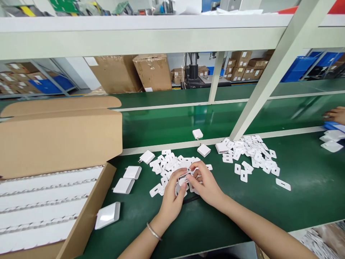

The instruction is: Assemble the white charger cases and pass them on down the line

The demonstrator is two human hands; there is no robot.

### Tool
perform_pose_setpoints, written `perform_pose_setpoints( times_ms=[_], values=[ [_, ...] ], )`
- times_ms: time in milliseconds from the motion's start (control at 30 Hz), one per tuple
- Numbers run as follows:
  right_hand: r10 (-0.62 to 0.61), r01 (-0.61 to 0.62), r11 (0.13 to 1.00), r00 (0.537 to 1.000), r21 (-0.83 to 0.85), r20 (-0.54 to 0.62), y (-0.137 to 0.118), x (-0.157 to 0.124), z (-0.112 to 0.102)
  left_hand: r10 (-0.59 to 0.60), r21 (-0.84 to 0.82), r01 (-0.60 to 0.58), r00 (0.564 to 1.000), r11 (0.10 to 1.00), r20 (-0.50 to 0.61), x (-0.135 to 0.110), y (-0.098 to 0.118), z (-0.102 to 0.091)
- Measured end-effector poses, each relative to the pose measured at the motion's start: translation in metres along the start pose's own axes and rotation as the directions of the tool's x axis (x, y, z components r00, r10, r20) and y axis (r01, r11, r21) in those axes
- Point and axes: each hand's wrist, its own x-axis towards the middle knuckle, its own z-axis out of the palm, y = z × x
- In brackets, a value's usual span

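My left hand is closed around a white charger housing, its slotted end facing up toward me. My right hand pinches at the right side of that same end, thumb and fingertips touching it. Whether a separate plate is between the right fingers is hidden. Beneath and behind both hands lies a loose pile of small white faceplates with slots. Several white charger housings rest left of the pile, among them one housing and a nearer housing. Another housing sits just beyond my right hand.
A cardboard box holding white rows stands at the left, lid raised. A second faceplate pile lies right, by a slanted frame post. A shelf beam crosses above. Another person's hand is at the far right.
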Motion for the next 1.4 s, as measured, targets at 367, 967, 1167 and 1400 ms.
perform_pose_setpoints(
  times_ms=[367, 967, 1167, 1400],
  values=[
    [0.106, -0.148, 0.963, 0.976, 0.227, 0.188, 0.024, 0.0, 0.001, 0.02, 0.004, -0.02, 0.996, 1.0, 0.081, -0.008, -0.005, 0.001],
    [0.05, -0.085, 0.966, 0.988, 0.245, 0.148, 0.024, -0.011, 0.005, 0.071, -0.091, -0.065, 0.996, 0.994, 0.054, 0.001, -0.01, -0.008],
    [0.074, -0.101, 0.954, 0.992, 0.284, 0.103, 0.025, -0.01, 0.007, -0.012, -0.18, 0.027, 0.996, 0.983, 0.083, -0.001, -0.008, -0.007],
    [0.125, -0.158, 0.931, 0.985, 0.329, 0.119, 0.022, -0.009, 0.008, 0.042, -0.146, -0.024, 0.992, 0.989, 0.12, 0.002, -0.011, -0.01]
  ],
)
